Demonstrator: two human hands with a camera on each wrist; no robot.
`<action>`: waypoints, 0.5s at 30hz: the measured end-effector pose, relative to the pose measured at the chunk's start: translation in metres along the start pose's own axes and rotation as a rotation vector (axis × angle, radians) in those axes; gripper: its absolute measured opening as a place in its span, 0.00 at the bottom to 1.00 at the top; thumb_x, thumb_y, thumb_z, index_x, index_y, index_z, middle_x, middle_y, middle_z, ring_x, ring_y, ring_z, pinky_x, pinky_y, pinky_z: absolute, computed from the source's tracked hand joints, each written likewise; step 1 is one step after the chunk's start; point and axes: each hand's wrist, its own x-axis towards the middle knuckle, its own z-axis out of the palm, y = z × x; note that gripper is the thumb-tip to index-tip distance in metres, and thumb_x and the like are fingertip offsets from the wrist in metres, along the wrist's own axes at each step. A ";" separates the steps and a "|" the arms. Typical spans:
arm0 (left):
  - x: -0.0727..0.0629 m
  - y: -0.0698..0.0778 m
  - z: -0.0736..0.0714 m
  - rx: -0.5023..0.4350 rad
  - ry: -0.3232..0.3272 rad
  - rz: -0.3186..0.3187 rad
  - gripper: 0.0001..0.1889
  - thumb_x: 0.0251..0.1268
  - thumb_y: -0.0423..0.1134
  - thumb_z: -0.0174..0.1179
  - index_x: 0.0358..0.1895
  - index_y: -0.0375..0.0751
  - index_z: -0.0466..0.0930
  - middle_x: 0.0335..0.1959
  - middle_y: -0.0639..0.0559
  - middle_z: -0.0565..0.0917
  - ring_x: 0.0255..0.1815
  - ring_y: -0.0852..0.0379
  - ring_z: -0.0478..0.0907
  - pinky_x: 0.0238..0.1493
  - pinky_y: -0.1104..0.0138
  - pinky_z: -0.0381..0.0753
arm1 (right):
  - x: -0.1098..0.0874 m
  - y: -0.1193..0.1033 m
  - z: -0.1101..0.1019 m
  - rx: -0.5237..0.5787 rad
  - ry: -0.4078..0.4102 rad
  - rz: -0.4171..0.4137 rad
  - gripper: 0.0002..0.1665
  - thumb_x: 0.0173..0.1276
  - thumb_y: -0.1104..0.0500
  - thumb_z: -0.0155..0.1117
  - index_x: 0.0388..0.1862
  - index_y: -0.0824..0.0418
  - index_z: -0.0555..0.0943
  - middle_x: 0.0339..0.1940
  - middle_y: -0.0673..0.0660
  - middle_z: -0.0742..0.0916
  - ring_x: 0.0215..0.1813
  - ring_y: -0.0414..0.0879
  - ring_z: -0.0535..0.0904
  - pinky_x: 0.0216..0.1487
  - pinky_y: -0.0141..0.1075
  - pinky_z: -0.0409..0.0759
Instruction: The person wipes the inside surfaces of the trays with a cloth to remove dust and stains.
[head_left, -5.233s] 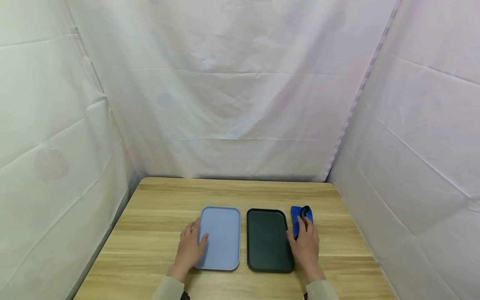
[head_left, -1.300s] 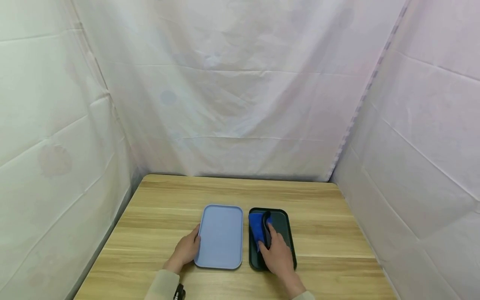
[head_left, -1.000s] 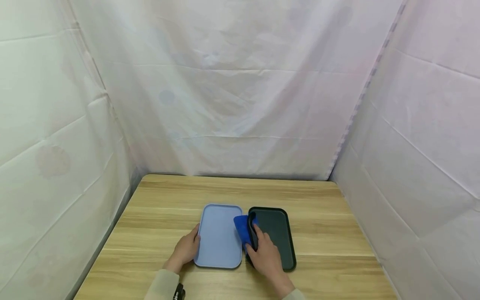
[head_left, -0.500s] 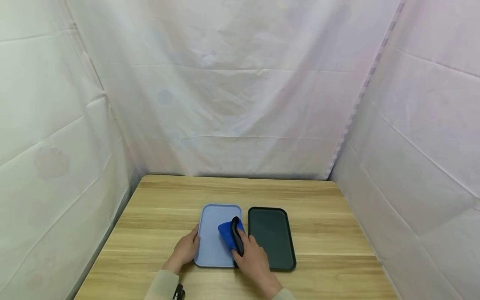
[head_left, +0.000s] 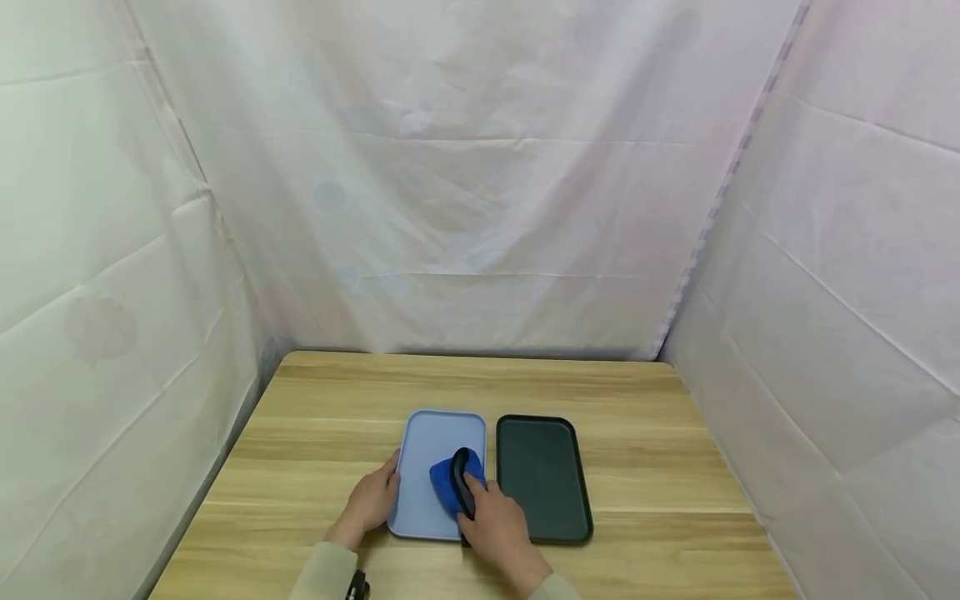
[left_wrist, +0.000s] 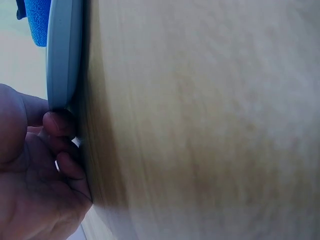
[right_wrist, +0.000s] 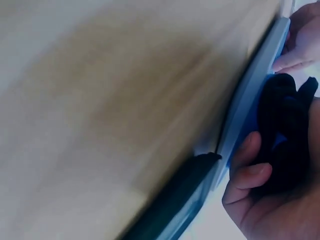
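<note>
The blue cloth, gripped by the right hand, is now over the pale tray (left edge pinched by the left hand), no longer the dark tray; work shifts left.

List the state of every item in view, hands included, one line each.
Light blue tray: face up, held at its left edge
Dark green tray: face up, bare, not held
Blue cloth: over the first tray, contact unclear
Black handle: gripped
Left hand: gripping a tray edge
Right hand: curled round the handle
White sheeting: hanging, creased
</note>
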 end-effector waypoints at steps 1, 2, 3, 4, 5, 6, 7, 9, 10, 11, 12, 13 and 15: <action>0.000 0.000 0.000 -0.003 0.001 -0.001 0.27 0.83 0.38 0.44 0.80 0.36 0.62 0.67 0.28 0.78 0.64 0.33 0.80 0.66 0.40 0.75 | 0.001 -0.001 -0.001 0.001 -0.009 -0.004 0.38 0.66 0.44 0.73 0.74 0.49 0.76 0.57 0.63 0.85 0.38 0.56 0.85 0.34 0.51 0.83; 0.000 0.001 0.000 -0.006 0.001 0.000 0.27 0.83 0.38 0.44 0.80 0.36 0.62 0.67 0.28 0.78 0.65 0.33 0.80 0.66 0.40 0.75 | 0.002 -0.001 -0.002 0.001 -0.021 -0.005 0.38 0.66 0.44 0.72 0.73 0.50 0.77 0.57 0.64 0.85 0.40 0.58 0.86 0.36 0.52 0.84; 0.000 0.001 0.000 -0.009 0.000 0.004 0.27 0.83 0.38 0.45 0.79 0.35 0.62 0.67 0.28 0.78 0.65 0.32 0.80 0.66 0.40 0.75 | 0.003 -0.001 -0.003 0.003 -0.032 -0.005 0.37 0.66 0.45 0.72 0.73 0.50 0.77 0.58 0.64 0.86 0.41 0.59 0.86 0.37 0.53 0.84; 0.000 0.002 0.000 -0.008 0.000 0.011 0.27 0.82 0.37 0.45 0.79 0.34 0.62 0.67 0.27 0.78 0.66 0.31 0.79 0.66 0.39 0.75 | 0.004 -0.001 -0.004 0.005 -0.045 -0.003 0.37 0.66 0.45 0.72 0.73 0.51 0.77 0.58 0.64 0.86 0.42 0.59 0.86 0.38 0.53 0.84; 0.000 0.002 0.000 -0.009 -0.001 0.010 0.27 0.82 0.37 0.45 0.79 0.35 0.62 0.67 0.27 0.78 0.67 0.31 0.78 0.66 0.39 0.75 | 0.005 -0.001 -0.005 0.011 -0.058 -0.001 0.37 0.66 0.46 0.72 0.73 0.51 0.77 0.58 0.65 0.86 0.43 0.59 0.86 0.38 0.53 0.84; -0.001 0.003 0.000 -0.010 0.000 0.010 0.27 0.83 0.38 0.45 0.79 0.35 0.62 0.67 0.27 0.78 0.67 0.31 0.78 0.66 0.39 0.75 | 0.006 -0.001 -0.006 0.018 -0.071 0.002 0.36 0.66 0.46 0.71 0.73 0.52 0.77 0.58 0.65 0.86 0.43 0.59 0.86 0.38 0.52 0.84; -0.001 0.003 0.000 -0.007 0.001 0.011 0.27 0.83 0.38 0.45 0.79 0.35 0.62 0.67 0.27 0.78 0.65 0.32 0.79 0.66 0.40 0.75 | 0.007 -0.001 -0.007 0.026 -0.081 0.002 0.36 0.66 0.47 0.71 0.73 0.52 0.78 0.58 0.65 0.86 0.43 0.58 0.86 0.38 0.52 0.83; -0.001 0.003 0.000 -0.002 0.007 0.015 0.27 0.83 0.37 0.45 0.79 0.34 0.63 0.66 0.27 0.78 0.64 0.32 0.80 0.65 0.40 0.76 | 0.008 -0.002 -0.009 0.037 -0.101 0.005 0.36 0.66 0.48 0.71 0.73 0.53 0.77 0.58 0.65 0.86 0.42 0.56 0.85 0.37 0.51 0.83; -0.001 0.003 0.000 -0.003 0.010 0.017 0.26 0.83 0.37 0.45 0.79 0.34 0.63 0.67 0.28 0.78 0.64 0.32 0.80 0.65 0.40 0.76 | 0.009 -0.002 -0.010 0.048 -0.114 0.006 0.36 0.66 0.48 0.71 0.73 0.53 0.77 0.57 0.65 0.86 0.41 0.54 0.84 0.36 0.49 0.82; -0.001 0.003 0.000 -0.009 0.013 0.016 0.26 0.83 0.37 0.45 0.79 0.34 0.63 0.67 0.28 0.78 0.65 0.32 0.80 0.65 0.40 0.76 | 0.010 -0.002 -0.011 0.057 -0.126 0.007 0.36 0.67 0.48 0.71 0.73 0.54 0.77 0.58 0.65 0.86 0.41 0.53 0.84 0.35 0.48 0.81; -0.002 0.003 -0.001 -0.011 0.015 0.019 0.26 0.83 0.37 0.45 0.78 0.33 0.63 0.68 0.28 0.77 0.66 0.32 0.79 0.66 0.40 0.76 | 0.010 -0.003 -0.012 0.061 -0.137 0.008 0.36 0.67 0.48 0.70 0.73 0.54 0.77 0.58 0.65 0.86 0.39 0.51 0.83 0.34 0.47 0.80; -0.002 0.003 -0.001 -0.012 0.017 0.024 0.26 0.83 0.37 0.45 0.78 0.33 0.63 0.68 0.28 0.77 0.66 0.32 0.79 0.65 0.40 0.76 | 0.011 -0.003 -0.013 0.065 -0.145 0.007 0.36 0.67 0.49 0.70 0.73 0.54 0.77 0.58 0.66 0.86 0.39 0.50 0.82 0.33 0.46 0.79; -0.003 0.003 -0.002 -0.016 0.020 0.031 0.26 0.83 0.37 0.46 0.78 0.32 0.64 0.69 0.29 0.77 0.68 0.31 0.77 0.66 0.40 0.76 | 0.011 -0.004 -0.015 0.073 -0.164 0.008 0.36 0.66 0.49 0.70 0.74 0.54 0.77 0.59 0.66 0.86 0.38 0.49 0.81 0.32 0.44 0.77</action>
